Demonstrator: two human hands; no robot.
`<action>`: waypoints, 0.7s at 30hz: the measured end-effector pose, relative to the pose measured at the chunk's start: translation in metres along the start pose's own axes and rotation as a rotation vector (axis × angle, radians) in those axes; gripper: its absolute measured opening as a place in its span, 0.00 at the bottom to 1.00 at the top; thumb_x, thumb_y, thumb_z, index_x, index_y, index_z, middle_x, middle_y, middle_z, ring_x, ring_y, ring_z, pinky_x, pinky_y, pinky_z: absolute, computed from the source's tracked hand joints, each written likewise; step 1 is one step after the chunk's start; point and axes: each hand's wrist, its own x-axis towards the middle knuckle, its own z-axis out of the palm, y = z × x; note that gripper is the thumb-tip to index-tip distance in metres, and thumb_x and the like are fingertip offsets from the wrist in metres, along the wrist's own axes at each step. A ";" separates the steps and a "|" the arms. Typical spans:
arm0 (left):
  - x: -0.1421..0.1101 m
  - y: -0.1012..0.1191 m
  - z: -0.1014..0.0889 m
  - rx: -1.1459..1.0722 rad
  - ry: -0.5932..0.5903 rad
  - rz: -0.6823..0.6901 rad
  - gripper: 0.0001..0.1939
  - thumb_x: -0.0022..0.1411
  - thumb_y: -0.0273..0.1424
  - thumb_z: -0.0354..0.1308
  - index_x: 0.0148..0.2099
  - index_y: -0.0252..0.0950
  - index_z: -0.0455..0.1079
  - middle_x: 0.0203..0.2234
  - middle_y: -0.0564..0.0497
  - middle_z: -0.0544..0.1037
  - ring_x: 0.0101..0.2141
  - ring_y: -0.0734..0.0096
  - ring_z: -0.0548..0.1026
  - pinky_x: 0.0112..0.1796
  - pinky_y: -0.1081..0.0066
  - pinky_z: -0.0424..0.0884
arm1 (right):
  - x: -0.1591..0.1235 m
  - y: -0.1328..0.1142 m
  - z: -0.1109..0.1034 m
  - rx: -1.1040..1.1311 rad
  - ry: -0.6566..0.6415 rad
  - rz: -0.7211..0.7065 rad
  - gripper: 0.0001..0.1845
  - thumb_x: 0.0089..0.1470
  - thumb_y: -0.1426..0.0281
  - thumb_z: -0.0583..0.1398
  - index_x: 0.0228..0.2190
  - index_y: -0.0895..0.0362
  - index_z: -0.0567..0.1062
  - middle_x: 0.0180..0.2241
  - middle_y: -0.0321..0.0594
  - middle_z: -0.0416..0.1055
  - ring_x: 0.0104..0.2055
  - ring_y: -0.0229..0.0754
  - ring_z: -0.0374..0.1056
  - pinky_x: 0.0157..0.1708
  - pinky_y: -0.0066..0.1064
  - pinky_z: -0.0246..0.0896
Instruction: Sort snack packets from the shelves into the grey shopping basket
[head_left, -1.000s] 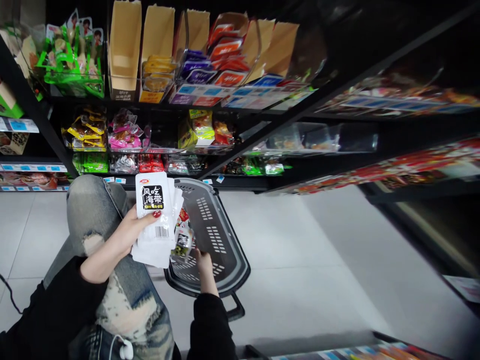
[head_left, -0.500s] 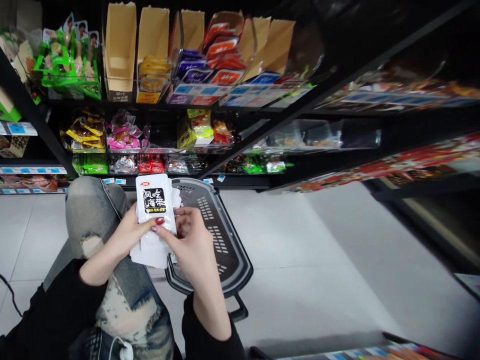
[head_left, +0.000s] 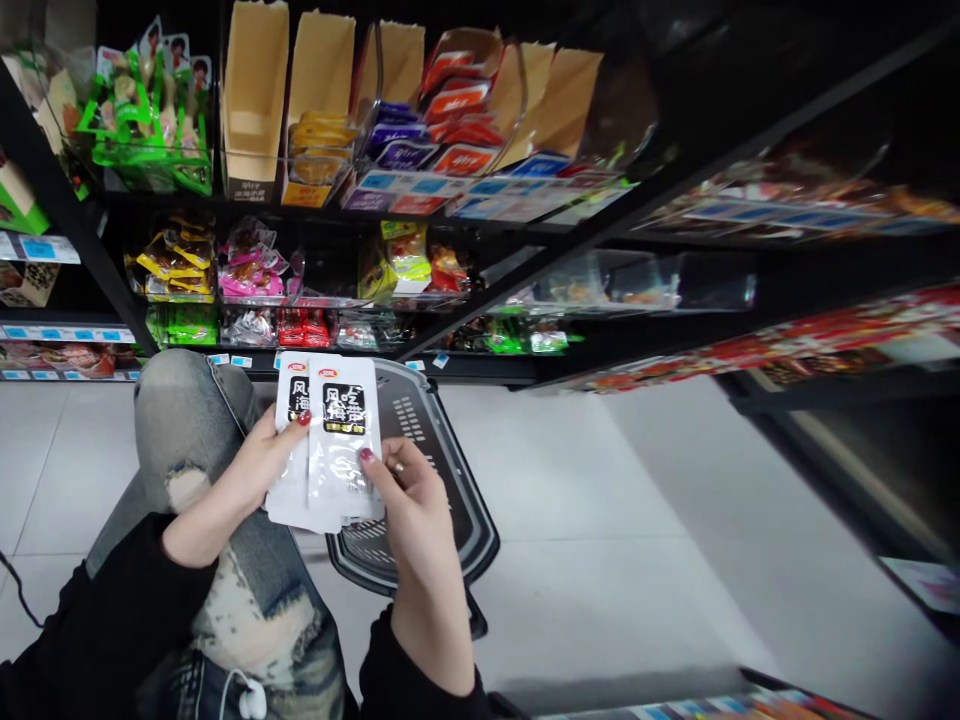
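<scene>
Two white snack packets with black labels show side by side above my knee. My left hand (head_left: 262,462) grips the left packet (head_left: 291,470), thumb on its front and fingers hidden behind; other white packet edges peek out beneath. The front packet (head_left: 337,475) overlaps it, and my right hand (head_left: 412,490) pinches its right edge between thumb and fingers. Behind and below the packets lies a dark grey shopping basket (head_left: 450,470) with slots in it, partly covered by my hands.
Ahead stands a black shelf unit with cardboard boxes (head_left: 255,110) of snack packets, green packets (head_left: 150,125) and yellow packets (head_left: 176,260). Pale floor tiles (head_left: 570,480) stretch to the right. A white earphone (head_left: 253,700) hangs over my jeans (head_left: 195,420).
The front packet has slid right with my right hand, uncovering part of a second labelled packet in my left hand. The view has shifted slightly.
</scene>
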 end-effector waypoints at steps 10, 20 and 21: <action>0.002 -0.004 -0.003 0.084 0.015 0.068 0.18 0.47 0.34 0.65 0.42 0.35 0.71 0.39 0.47 0.79 0.42 0.60 0.74 0.46 0.62 0.67 | -0.047 -0.029 0.035 -1.100 0.426 -0.799 0.07 0.53 0.75 0.57 0.24 0.55 0.66 0.21 0.36 0.63 0.26 0.39 0.60 0.26 0.31 0.52; -0.004 0.005 0.002 0.034 -0.031 -0.010 0.19 0.41 0.26 0.65 0.40 0.35 0.73 0.36 0.50 0.80 0.38 0.62 0.76 0.43 0.65 0.69 | -0.033 -0.018 0.037 -0.779 0.137 -0.609 0.04 0.53 0.69 0.59 0.27 0.55 0.71 0.43 0.46 0.65 0.46 0.49 0.63 0.41 0.42 0.63; -0.003 0.005 0.002 0.040 -0.040 -0.013 0.19 0.41 0.26 0.65 0.40 0.36 0.73 0.36 0.50 0.80 0.38 0.62 0.76 0.42 0.65 0.69 | -0.030 -0.016 0.033 -0.728 0.159 -0.528 0.04 0.50 0.68 0.61 0.30 0.55 0.71 0.43 0.46 0.65 0.43 0.48 0.65 0.38 0.40 0.65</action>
